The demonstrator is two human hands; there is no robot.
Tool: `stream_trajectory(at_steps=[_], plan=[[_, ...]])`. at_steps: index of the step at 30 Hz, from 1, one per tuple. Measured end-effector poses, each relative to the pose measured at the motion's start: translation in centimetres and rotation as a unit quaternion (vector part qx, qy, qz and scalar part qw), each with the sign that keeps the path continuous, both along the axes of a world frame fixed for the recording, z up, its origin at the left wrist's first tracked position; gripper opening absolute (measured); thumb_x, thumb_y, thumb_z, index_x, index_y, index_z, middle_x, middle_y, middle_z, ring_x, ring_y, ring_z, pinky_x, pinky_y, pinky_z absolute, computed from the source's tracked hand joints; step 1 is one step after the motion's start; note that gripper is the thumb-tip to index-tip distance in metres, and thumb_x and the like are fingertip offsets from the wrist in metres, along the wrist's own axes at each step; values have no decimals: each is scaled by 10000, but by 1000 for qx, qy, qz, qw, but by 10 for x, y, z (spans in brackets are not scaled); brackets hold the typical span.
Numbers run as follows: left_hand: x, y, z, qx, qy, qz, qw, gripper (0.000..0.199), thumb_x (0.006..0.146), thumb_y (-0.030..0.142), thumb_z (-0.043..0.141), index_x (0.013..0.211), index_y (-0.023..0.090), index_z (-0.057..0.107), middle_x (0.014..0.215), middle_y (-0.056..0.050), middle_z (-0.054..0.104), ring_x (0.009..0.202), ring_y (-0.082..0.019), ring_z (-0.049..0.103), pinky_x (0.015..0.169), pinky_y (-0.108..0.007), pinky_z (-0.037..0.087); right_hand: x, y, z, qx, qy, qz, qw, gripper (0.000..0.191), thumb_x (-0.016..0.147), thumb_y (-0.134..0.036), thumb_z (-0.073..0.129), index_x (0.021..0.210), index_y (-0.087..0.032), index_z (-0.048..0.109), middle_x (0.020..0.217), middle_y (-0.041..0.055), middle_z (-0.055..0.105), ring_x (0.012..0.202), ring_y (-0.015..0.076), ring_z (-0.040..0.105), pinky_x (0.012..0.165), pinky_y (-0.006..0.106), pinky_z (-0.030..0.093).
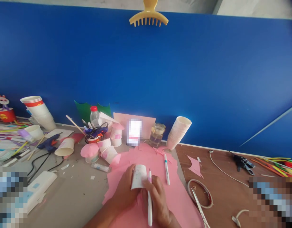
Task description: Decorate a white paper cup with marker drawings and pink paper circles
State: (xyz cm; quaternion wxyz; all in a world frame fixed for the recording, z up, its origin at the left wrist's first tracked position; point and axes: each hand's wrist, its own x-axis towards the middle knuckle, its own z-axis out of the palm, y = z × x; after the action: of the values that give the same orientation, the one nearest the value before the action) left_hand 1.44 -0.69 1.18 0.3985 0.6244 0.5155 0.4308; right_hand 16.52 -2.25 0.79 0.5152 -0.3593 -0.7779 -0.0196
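A white paper cup [139, 174] with faint drawn marks on its side is tilted in my left hand [125, 187], whose fingers wrap round its far left side. My right hand [160, 197] is closed round a white marker pen [149, 207], held almost upright in the view with its tip end up beside the cup's right edge. Some right-hand fingers reach close to the cup; whether they touch it I cannot tell. Beneath both hands lies a large pink paper sheet [174, 199] with jagged edges. A second marker [167, 169] with a teal band rests on it.
Decorated paper cups [109, 153] stand and lie at the left, near a glue gun [49, 142] and a power strip [40, 186]. A cup stack [179, 132] leans behind by a glass jar [157, 133]. Right are a tape roll [200, 193] and scissors [199, 205]. A blue partition [146, 63] rises behind.
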Motion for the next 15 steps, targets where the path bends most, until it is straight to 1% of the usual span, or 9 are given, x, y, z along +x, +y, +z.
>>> stream_trajectory(at_steps=[2,3,5,7,9,11,12,13,15], plan=[[-1,1,-1,-11,-46,-11,999,480,746,195,581,1194,216,408,984,-45,602,807,-192,587,707,-321,505,-1,3,-3,-19,36,-28,999,399,859,-121,457,1252,-177,423,925,88,530,804,223,538,647,338,480],[-2,0,-2,-14,-67,-16,998,531,751,211,586,1230,217,357,1018,-50,592,832,-193,587,723,-325,507,0,5,-5,-43,43,-28,998,388,850,-134,473,1233,-177,431,929,89,541,806,225,548,646,336,487],[-3,-1,-4,-12,-90,-13,996,642,727,252,631,1270,211,290,1080,-70,571,894,-209,584,767,-341,505,2,10,-7,-105,49,-2,993,324,840,-147,481,1161,-188,470,864,62,551,738,205,554,614,317,485],[-2,-3,-7,-16,-84,-14,996,741,686,275,678,1294,201,261,1133,-96,550,961,-234,573,811,-365,496,5,14,-7,-129,49,6,990,269,841,-136,461,1099,-197,503,786,37,537,669,187,534,584,305,462],[-2,-5,-8,-15,-43,-8,999,789,656,271,698,1312,193,265,1140,-110,536,995,-252,554,840,-390,481,8,14,-7,-99,37,-25,994,256,841,-123,444,1066,-202,537,728,24,497,636,185,500,570,309,423],[-1,-6,-8,2,19,2,1000,785,646,248,688,1321,190,291,1090,-101,531,970,-251,538,845,-407,468,10,12,-6,-54,20,-58,997,264,840,-110,434,1043,-209,570,678,9,433,607,180,450,560,310,381],[-1,-6,-7,13,49,5,999,770,651,239,676,1323,190,303,1062,-94,526,950,-248,531,841,-412,463,11,11,-6,-39,13,-62,997,267,841,-105,432,1035,-213,581,669,4,407,603,178,431,560,309,366],[-1,-6,-6,23,73,7,997,764,657,238,668,1328,189,306,1041,-90,522,933,-248,526,834,-414,460,11,9,-5,-30,7,-58,998,271,844,-99,428,1029,-218,586,668,3,390,604,176,417,559,307,356],[0,-6,-2,29,97,6,995,778,672,253,662,1348,184,284,1035,-95,518,929,-256,522,824,-417,457,10,5,-3,-27,-10,-24,999,300,850,-83,405,1044,-225,585,674,5,374,607,174,400,553,303,344]])
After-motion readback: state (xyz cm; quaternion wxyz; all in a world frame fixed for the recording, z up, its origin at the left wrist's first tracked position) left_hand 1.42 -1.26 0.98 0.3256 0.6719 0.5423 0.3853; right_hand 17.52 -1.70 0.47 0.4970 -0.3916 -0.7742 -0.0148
